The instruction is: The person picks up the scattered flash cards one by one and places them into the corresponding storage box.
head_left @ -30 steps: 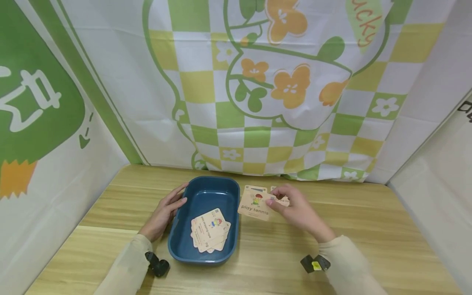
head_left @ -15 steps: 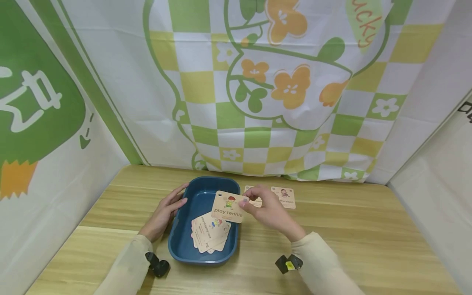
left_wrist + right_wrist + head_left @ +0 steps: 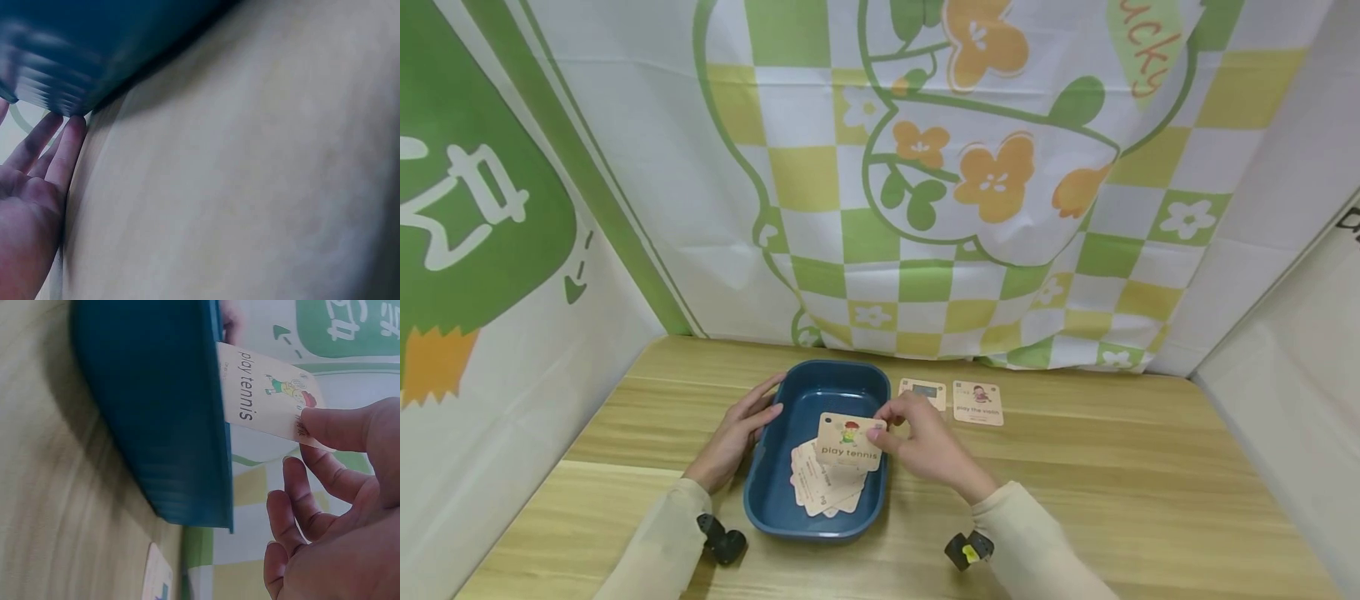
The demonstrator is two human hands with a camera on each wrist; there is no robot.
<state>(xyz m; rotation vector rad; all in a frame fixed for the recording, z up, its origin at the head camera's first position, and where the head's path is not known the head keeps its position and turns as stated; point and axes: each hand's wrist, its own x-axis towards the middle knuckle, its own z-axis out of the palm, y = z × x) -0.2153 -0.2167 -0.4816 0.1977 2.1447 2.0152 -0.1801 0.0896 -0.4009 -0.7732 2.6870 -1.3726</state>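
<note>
My right hand (image 3: 925,442) pinches a "play tennis" picture card (image 3: 848,442) by its upper right corner, between thumb and index finger. In the right wrist view the card (image 3: 265,394) reaches over the rim of the blue bin (image 3: 156,406), its lower part hidden behind the wall. Beneath it, inside the bin (image 3: 767,500), lies a fanned pile of cards (image 3: 827,492). My left hand (image 3: 733,437) rests against the bin's left side. Its fingers (image 3: 65,150) are fairly straight, with their tips on the outer wall.
Two more cards lie on the wooden table (image 3: 1112,467) right of the bin: one with a dark rectangle (image 3: 925,393) and a "play the violin" card (image 3: 977,403). A patterned curtain (image 3: 970,283) hangs behind the table.
My right hand has carried the "play tennis" card left from the table, then lower over the bin's pile. The two table cards are now uncovered. My left hand stays put.
</note>
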